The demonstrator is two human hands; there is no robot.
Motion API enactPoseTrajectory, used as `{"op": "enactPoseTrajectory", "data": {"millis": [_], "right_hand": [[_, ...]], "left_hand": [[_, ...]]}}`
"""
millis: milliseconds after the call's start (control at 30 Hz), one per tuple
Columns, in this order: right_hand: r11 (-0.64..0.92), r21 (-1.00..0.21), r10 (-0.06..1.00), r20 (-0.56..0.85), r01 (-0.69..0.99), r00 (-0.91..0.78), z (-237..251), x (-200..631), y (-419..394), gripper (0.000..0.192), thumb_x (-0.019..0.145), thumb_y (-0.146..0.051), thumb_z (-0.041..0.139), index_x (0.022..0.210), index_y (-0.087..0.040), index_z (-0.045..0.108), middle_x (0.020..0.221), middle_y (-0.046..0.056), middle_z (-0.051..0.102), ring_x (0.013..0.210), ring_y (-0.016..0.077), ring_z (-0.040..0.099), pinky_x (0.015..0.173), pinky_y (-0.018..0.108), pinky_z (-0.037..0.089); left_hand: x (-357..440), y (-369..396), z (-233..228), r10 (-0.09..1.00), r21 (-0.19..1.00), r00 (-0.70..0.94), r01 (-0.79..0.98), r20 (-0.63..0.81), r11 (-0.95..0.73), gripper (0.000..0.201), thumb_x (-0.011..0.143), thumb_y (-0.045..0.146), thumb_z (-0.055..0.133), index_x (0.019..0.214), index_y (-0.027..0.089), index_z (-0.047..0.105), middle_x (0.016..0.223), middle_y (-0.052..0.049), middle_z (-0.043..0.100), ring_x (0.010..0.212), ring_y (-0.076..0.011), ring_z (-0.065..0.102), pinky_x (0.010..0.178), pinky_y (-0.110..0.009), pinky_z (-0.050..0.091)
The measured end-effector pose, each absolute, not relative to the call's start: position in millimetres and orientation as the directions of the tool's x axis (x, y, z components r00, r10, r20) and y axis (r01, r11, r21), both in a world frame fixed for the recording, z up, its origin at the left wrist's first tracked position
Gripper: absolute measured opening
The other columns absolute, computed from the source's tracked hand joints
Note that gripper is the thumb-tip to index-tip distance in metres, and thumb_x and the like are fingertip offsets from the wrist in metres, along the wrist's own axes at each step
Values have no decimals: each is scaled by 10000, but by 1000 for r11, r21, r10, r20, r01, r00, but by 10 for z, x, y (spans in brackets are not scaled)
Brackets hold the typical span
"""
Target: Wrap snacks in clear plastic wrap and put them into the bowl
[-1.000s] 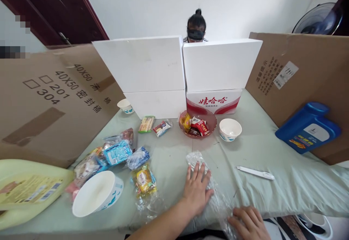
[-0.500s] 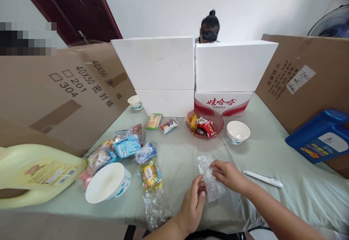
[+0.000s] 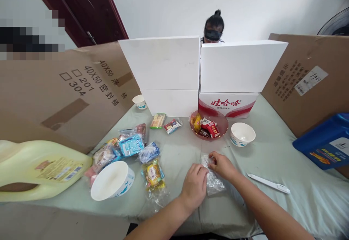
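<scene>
A crumpled clear plastic bag (image 3: 215, 182) lies on the pale green cloth (image 3: 180, 207) in front of me. My right hand (image 3: 222, 165) pinches its upper part between thumb and fingers. Against the bag's left edge rests my left hand (image 3: 195, 183), its fingers curled and its fingertips hidden, so its grip cannot be made out. A white box cutter (image 3: 268, 183) lies to the right of my right forearm. Beyond my hands stands a reddish glass bowl (image 3: 224, 125) with several wrapped snacks in it, and a white paper bowl (image 3: 242, 134) is beside it.
White boxes (image 3: 169, 65) form a wall at the back, with a blindfolded person (image 3: 214, 27) behind. Wrapped snacks (image 3: 131, 145), a tilted paper bowl (image 3: 109, 182) and a yellow jug (image 3: 46, 171) are at left. A blue jug (image 3: 324, 142) stands at right.
My left hand has moved forward and turned palm down, onto the bag's left edge. My right hand still pinches the bag, which is more bunched up. The view has shifted slightly left.
</scene>
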State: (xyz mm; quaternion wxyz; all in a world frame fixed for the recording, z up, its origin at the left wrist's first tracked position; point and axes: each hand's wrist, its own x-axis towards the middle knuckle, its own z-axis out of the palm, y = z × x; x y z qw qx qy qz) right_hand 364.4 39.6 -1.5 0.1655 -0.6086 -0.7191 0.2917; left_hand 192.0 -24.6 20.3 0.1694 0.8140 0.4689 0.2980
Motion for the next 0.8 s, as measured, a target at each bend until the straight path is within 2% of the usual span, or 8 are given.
{"op": "enactPoseTrajectory", "data": {"millis": [100,200,267,333,400,467,667,800], "right_hand": [[123,-610,975,-74,783,-211,17,3659,392,338,738,-156,630,1074,-170,603,736,-9,647,650,141,589,596,231,400],[170,-595,982,31,786,-188,101,3698,240,370,816,-160,546,1186,-168,564,1014,85,661,916,194,617,792,311,469],[307,-540,952,162,784,-261,119,3731,20,354,873,-204,508,1223,-183,553,1225,129,588,1148,234,533,965,396,424],[508,-411,861,277,757,-427,71,3763,-278,366,887,-268,534,1244,-191,553,1301,131,550,1252,262,457,1039,445,379],[645,-260,761,306,719,-572,-18,3791,-605,452,871,-299,578,1300,-170,520,1328,135,545,1276,276,438,1041,449,390],[661,-176,744,280,730,-607,-92,3818,-895,525,862,-286,592,1352,-139,473,1361,143,527,1288,277,429,1030,428,404],[620,-214,776,304,755,-552,-25,3902,-1116,397,913,-218,521,1309,-211,518,1222,83,622,1113,218,545,956,387,426],[611,-174,762,395,772,-514,-61,3927,-923,234,917,-269,547,1138,-226,611,1148,70,650,1126,232,534,966,406,392]], "left_hand": [[1983,-6,180,809,396,539,707,235,-586,171,839,51,495,881,169,612,944,-66,622,940,-230,556,842,-381,472],[2011,125,142,778,279,620,734,98,-620,110,860,135,538,907,166,633,991,-76,633,991,-252,551,837,-392,469],[2001,155,147,771,254,634,738,58,-626,165,872,189,545,1012,173,630,1123,-84,617,1061,-263,525,865,-401,458],[1976,165,175,755,252,654,725,42,-642,269,875,214,543,1139,195,596,1281,-75,561,1135,-266,488,912,-418,436],[1949,169,207,738,252,674,710,27,-657,355,875,224,538,1230,223,552,1379,-55,503,1186,-270,456,949,-436,411],[1933,166,225,727,248,686,702,15,-668,396,878,228,526,1273,244,526,1410,-42,484,1216,-275,436,980,-460,383],[1964,56,180,690,263,724,671,-27,-693,486,872,263,534,1353,241,467,1485,-54,406,1289,-322,365,1036,-526,321],[1977,-2,173,665,300,747,635,0,-712,478,863,257,557,1335,253,478,1460,-58,421,1297,-304,363,1046,-495,330]]}}
